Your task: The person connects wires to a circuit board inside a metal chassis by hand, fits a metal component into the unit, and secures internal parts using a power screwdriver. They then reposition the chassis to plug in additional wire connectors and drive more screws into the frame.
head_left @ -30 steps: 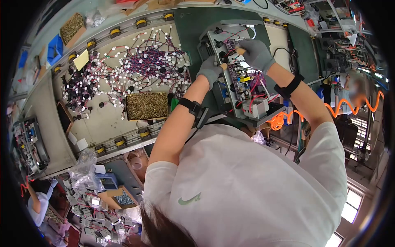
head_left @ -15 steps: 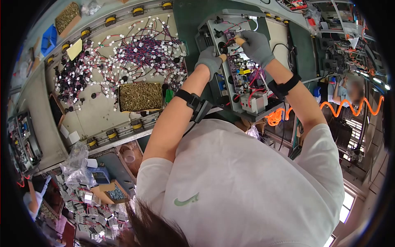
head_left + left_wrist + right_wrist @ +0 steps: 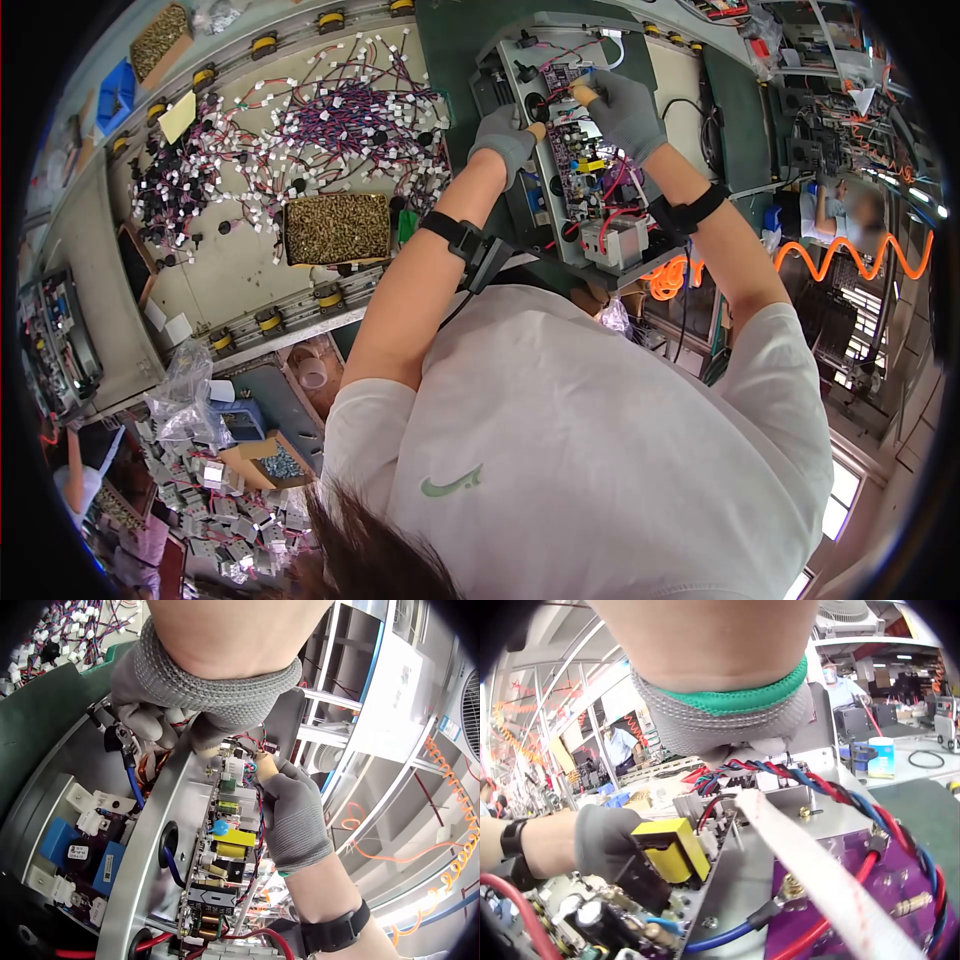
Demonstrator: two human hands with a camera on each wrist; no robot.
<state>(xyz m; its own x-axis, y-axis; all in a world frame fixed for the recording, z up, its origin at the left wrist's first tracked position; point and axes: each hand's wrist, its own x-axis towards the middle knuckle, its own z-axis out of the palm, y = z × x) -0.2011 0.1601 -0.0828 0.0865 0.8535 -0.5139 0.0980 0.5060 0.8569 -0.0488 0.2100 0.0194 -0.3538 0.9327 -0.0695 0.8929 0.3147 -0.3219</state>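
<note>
A metal chassis (image 3: 548, 170) carries a circuit board (image 3: 225, 825) with a yellow transformer (image 3: 671, 851). My gloved left hand (image 3: 505, 142) grips the long metal panel (image 3: 161, 817) near its upper end, with curled fingers on one side and the thumb on the board side. At the board's upper end my gloved right hand (image 3: 628, 118) has its tan-tipped thumb and bent fingers closed at thin twisted wires (image 3: 821, 784). Its fingertips are partly hidden behind the wires in the right wrist view. A white sleeve (image 3: 810, 870) crosses the foreground there.
Left of the chassis lie a wire-harness pile (image 3: 345, 125) and a box of small brass-coloured parts (image 3: 338, 230). A blue bin (image 3: 116, 97) is at the upper left. An orange coiled hose (image 3: 820, 258) hangs at right, with a person (image 3: 830, 215) beyond.
In the head view, the chassis and both hands appear slightly higher, and the bench items have shifted left with the view. Both hands stay at the chassis's upper part.
</note>
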